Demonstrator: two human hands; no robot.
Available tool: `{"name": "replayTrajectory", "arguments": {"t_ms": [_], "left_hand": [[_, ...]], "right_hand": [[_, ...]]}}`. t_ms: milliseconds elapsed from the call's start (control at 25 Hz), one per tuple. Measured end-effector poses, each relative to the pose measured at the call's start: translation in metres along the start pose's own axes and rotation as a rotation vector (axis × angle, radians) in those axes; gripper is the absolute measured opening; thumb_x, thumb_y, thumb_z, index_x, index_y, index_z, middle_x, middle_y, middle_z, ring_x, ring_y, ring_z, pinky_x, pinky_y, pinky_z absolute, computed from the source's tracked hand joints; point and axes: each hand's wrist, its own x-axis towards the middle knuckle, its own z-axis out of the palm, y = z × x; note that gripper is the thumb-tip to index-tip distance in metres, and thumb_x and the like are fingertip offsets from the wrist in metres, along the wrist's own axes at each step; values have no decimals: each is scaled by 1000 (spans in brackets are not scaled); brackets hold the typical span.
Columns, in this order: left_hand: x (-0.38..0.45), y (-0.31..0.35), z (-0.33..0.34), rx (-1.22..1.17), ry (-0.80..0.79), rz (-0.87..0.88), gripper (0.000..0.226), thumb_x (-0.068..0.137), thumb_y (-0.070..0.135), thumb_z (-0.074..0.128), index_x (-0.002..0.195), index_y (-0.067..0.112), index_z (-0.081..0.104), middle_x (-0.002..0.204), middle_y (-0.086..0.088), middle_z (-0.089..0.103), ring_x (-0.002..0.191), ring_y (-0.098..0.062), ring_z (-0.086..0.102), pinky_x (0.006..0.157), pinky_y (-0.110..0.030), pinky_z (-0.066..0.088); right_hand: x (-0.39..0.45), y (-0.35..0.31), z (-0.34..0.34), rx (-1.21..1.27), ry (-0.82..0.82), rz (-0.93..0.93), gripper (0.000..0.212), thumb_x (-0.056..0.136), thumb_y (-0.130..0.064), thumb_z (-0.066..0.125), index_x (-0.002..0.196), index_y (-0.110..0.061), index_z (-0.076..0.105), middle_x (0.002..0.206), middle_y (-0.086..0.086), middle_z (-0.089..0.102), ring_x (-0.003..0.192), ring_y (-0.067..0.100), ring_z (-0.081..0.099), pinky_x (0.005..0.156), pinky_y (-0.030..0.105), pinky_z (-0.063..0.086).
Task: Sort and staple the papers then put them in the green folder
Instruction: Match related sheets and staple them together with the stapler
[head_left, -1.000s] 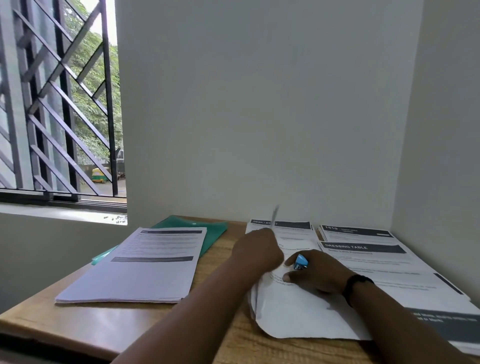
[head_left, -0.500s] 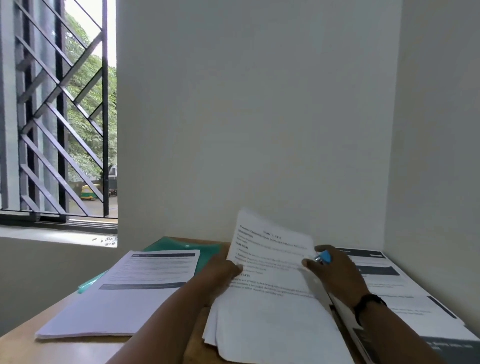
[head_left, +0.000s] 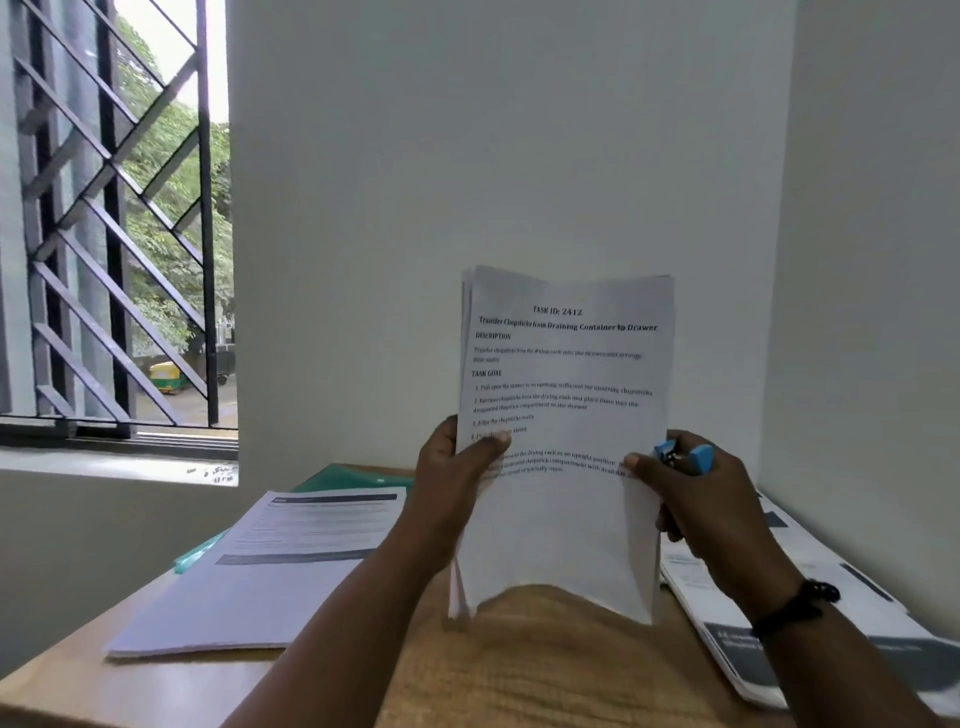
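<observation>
- Holding a sheaf of papers (head_left: 563, 441) upright above the wooden desk (head_left: 519, 665), the person appears to be squaring the sheets before stapling; the lower edge hangs just above the desk, and I cannot tell whether it touches.
- Left hand (head_left: 457, 467): thumb over the front sheet, fingers curled behind, pinching the sheaf's left edge.
- Right hand (head_left: 691, 493): thumb pinching the right edge while the fingers also wrap a blue stapler (head_left: 685, 457).
- Sheet edges at the top left look fanned. Judgement: tap the lower edge on the desk until the corners align, then staple.
- Risk: the doubly loaded right hand may let sheets slip; the left should carry the sheaf when the stapler is brought round.
- Green folder (head_left: 353, 475) lies at the back of the desk, left of the sheaf, partly under a flat stack (head_left: 275, 566).
- More printed sheets (head_left: 810, 623) lie at the desk's right side.
</observation>
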Motion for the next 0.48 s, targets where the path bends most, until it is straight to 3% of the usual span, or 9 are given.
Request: {"name": "replayTrajectory", "arguments": {"t_ms": [160, 280, 480], "left_hand": [[-21, -2, -2, 145, -144, -25, 37, 84, 21, 70, 119, 19, 58, 113, -2, 69, 103, -20, 66, 91, -37, 54], [-31, -2, -14, 139, -187, -66, 46, 70, 33, 66, 114, 20, 63, 110, -3, 72, 100, -22, 69, 90, -39, 55], [-18, 30, -20, 18, -146, -23, 28, 78, 26, 71, 102, 14, 64, 90, -8, 76, 77, -26, 73, 62, -32, 58]], "right_hand": [[-30, 7, 1, -50, 34, -8, 4, 86, -10, 66, 84, -13, 64, 63, 6, 60, 45, 6, 52, 39, 18, 41], [-47, 16, 1, -29, 18, 46, 5, 87, -13, 66, 86, -18, 65, 78, 11, 67, 64, 23, 59, 47, 25, 47], [-50, 7, -3, -5, 51, 18, 16, 87, -15, 67, 98, -25, 63, 80, 8, 67, 50, 18, 53, 41, 22, 43]]}}
